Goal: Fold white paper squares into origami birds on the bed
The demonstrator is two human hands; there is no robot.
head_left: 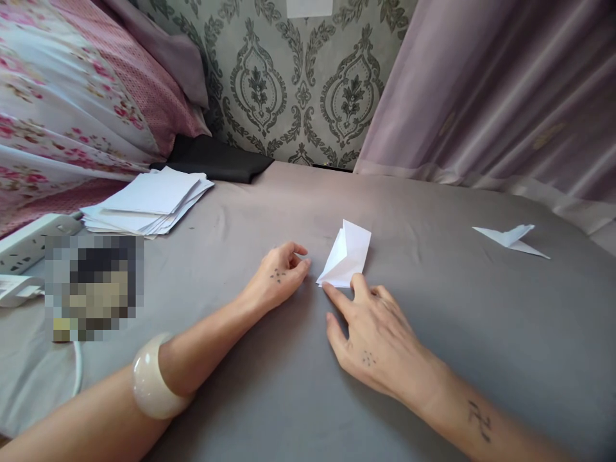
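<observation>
A small folded sheet of white paper (pixel 353 253) lies on the grey cloth in front of me, with a slanting flap and crease on its left side. My right hand (pixel 378 327) rests at the paper's near edge, fingers spread. Its index fingertip touches the lower left corner, and another finger is at the lower right edge. Just left of the paper, my left hand (pixel 283 273) is loosely curled, thumb and index finger slightly apart. It does not touch the paper, and nothing shows in it; its other fingers are partly hidden.
Far right sits a folded white paper shape (pixel 513 239) with pointed ends. A stack of white paper (pixel 149 199) lies at the back left, by a black folded item (pixel 216 157). A white power strip (pixel 33 240), plug and cable occupy the left edge, beside a blurred-out object (pixel 99 289).
</observation>
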